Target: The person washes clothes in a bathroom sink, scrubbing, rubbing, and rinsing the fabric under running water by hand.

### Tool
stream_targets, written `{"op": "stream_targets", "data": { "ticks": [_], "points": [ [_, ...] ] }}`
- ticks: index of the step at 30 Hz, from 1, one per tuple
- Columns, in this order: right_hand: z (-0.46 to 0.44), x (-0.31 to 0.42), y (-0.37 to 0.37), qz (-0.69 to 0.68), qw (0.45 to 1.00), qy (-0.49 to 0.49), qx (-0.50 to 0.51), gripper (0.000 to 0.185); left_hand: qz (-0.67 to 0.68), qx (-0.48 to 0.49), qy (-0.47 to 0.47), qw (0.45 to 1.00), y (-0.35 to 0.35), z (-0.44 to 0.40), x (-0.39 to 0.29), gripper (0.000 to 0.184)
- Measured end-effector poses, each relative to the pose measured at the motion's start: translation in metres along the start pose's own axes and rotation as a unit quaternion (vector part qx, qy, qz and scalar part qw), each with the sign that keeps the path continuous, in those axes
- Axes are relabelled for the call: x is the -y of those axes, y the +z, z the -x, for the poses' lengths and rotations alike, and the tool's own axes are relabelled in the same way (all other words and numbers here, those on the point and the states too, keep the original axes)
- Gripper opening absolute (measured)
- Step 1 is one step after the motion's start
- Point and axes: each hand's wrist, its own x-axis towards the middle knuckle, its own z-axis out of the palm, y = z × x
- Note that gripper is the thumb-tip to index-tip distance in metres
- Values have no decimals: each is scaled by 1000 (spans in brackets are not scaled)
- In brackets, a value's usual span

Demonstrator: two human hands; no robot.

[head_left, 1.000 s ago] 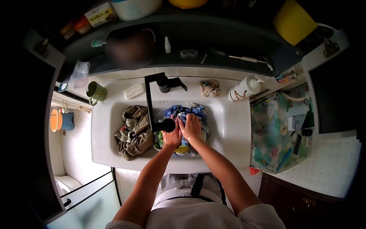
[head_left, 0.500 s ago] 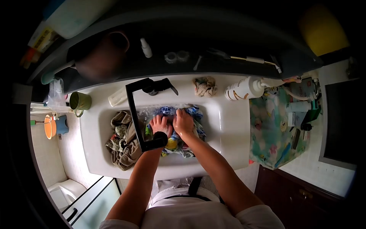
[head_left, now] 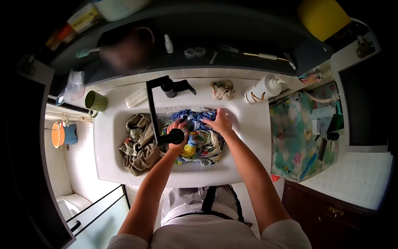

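A wet, blue, white and yellow patterned cloth (head_left: 202,139) lies bunched in the white sink (head_left: 238,159). My left hand (head_left: 178,129) is closed on the cloth's left part, partly hidden behind the black faucet's round end (head_left: 176,136). At the cloth's upper right edge, my right hand (head_left: 222,122) touches it with thumb and fingers spread apart. Beside the patterned cloth, to the left, a brown garment (head_left: 143,153) is heaped with a smaller printed piece (head_left: 134,137) on it.
Behind the sink stand a green mug (head_left: 95,102), a white bar (head_left: 136,97), a crumpled cloth (head_left: 223,90) and a white pump bottle (head_left: 262,89). A dark shelf (head_left: 137,70) overhangs the back. On the right, a flowered mat (head_left: 290,141) carries several small items.
My hands, close together before, have moved apart, the right one to the cloth's upper right edge. The patterned cloth is spread wider and its folds have shifted. The camera view has also tilted.
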Motion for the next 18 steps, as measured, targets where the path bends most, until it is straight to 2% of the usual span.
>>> {"op": "stream_targets", "data": {
  "ticks": [2,3,5,7,8,10,13,14,16,18],
  "points": [
    [-9,4,1,17,995,52,85,96,26,-1,1,1000,-23,14,-18,41],
    [-13,4,3,15,995,40,93,92,20,19,-2,1000,-33,24,-26,48],
    [-26,-5,7,1,987,30,159,86,61,158,-69,983,-51,54,-35,58],
    [-23,1,6,35,987,-35,151,66,14,142,-49,989,-55,70,-48,68],
    [-17,5,3,46,986,-72,141,61,-44,163,-50,984,-43,82,-39,75],
    [4,25,-16,66,979,-131,140,45,-68,171,-59,981,-37,86,-42,78],
    [34,51,-24,166,961,-196,104,40,-91,193,-52,976,-38,86,-43,84],
    [47,53,-24,141,960,-236,51,27,-91,187,-36,977,-38,90,-40,85],
    [69,64,-29,135,946,-290,48,19,-109,201,-16,973,-45,96,-35,91],
    [94,76,-43,142,944,-278,109,19,-132,231,-19,964,-52,102,-30,93]
  ]
}}
